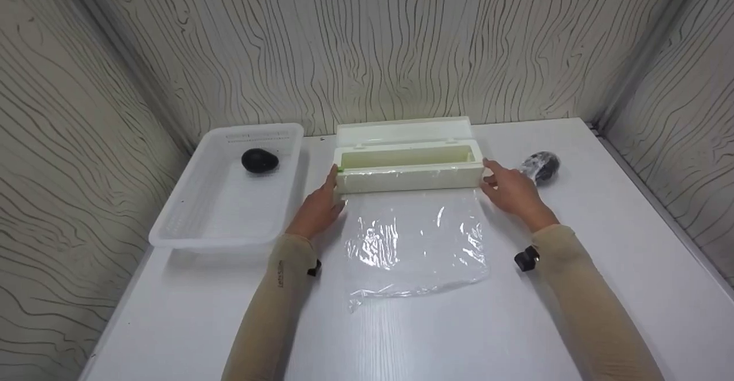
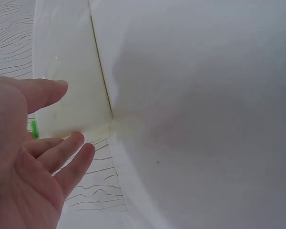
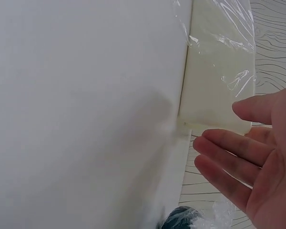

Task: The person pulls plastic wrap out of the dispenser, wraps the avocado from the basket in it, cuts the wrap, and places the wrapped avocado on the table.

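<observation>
A long cream cling film dispenser box stands at the back middle of the table with its lid raised. From its front edge a sheet of clear film runs down over the front and spreads across the table. My left hand is at the box's left end, fingers extended along that side and thumb over the front face. At the opposite end, my right hand has its fingers nearly straight beside the corner. A green piece shows at the left end.
Left of the box is a white plastic tray holding a dark, egg-shaped object. A similar dark object wrapped in clear film lies beyond my right hand. Patterned wall panels enclose the table's back and sides.
</observation>
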The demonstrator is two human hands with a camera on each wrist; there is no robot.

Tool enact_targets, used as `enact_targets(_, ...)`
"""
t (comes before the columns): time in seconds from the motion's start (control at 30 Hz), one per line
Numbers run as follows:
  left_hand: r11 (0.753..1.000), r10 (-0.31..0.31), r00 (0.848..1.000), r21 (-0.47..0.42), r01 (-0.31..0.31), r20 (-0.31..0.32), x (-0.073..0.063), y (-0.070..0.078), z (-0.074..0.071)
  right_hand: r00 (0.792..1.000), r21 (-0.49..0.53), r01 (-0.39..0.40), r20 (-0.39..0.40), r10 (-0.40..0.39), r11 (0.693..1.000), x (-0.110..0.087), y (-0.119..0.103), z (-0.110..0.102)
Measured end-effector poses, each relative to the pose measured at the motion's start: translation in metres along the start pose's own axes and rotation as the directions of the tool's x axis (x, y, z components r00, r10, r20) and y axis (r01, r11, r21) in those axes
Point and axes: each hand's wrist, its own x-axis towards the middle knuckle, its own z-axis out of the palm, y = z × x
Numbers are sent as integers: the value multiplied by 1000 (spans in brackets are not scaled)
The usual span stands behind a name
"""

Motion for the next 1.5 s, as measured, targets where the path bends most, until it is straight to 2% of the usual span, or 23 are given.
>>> enact_targets(0.1,998,-26,998,-56,23,-58,0,-2,2,999,30,-34,-2,35,999,-4,0,3)
enact_targets(0.17,989,-56,995,-141,45,-77,-1,-1,3,998,66,-60,-12,60,996,-7,-1,7)
enact_targets(0.23,959,-98,994,-271,80,-52,-1,0,4,997,153,-81,8,81,985,-8,-1,10)
enact_targets(0.27,931,-118,993,-351,102,-25,-1,0,4,996,222,-87,30,82,971,-8,-2,11)
enact_targets(0.33,851,-148,988,-504,149,42,-1,3,6,993,398,-100,104,63,912,-6,-3,14)
enact_targets(0.4,772,-161,982,-607,189,102,-1,5,8,982,554,-125,189,22,823,-3,-5,17)
enact_targets(0.47,714,-160,978,-668,209,134,0,9,10,969,654,-159,248,-11,740,0,-6,20)
enact_targets(0.5,694,-160,977,-687,214,143,1,11,12,962,686,-179,271,-19,705,2,-7,21)
enact_targets(0.63,635,-169,978,-746,201,119,8,19,16,960,753,-215,280,-8,622,10,-8,25)
enact_targets(0.73,580,-183,980,-795,177,84,12,23,16,974,806,-198,228,16,558,14,-9,25)
enact_targets(0.83,534,-187,980,-830,164,73,14,24,15,984,836,-170,174,42,522,17,-11,23)
enact_targets(0.87,523,-186,980,-836,165,76,14,24,15,985,839,-167,162,54,518,17,-11,22)
enact_targets(0.97,504,-177,979,-845,177,99,12,24,14,983,825,-182,160,87,535,17,-9,20)
enact_targets(1.07,507,-170,977,-839,198,128,10,23,13,978,801,-208,185,99,561,17,-5,19)
enact_targets(1.17,503,-171,975,-839,209,140,11,21,13,978,798,-202,197,71,568,16,-2,19)
enact_targets(1.23,495,-170,976,-844,204,136,13,21,13,982,821,-179,179,54,542,17,-2,20)
enact_targets(1.33,477,-171,977,-858,193,125,18,23,11,993,867,-113,116,23,486,18,-2,18)
enact_targets(1.4,458,-172,979,-870,179,111,22,25,8,997,900,-76,75,18,429,20,-3,16)
enact_targets(1.47,438,-179,979,-883,167,96,26,29,4,998,917,-57,55,17,395,22,-4,15)
enact_targets(1.5,426,-180,980,-891,156,86,28,30,3,999,921,-52,49,19,387,22,-4,14)
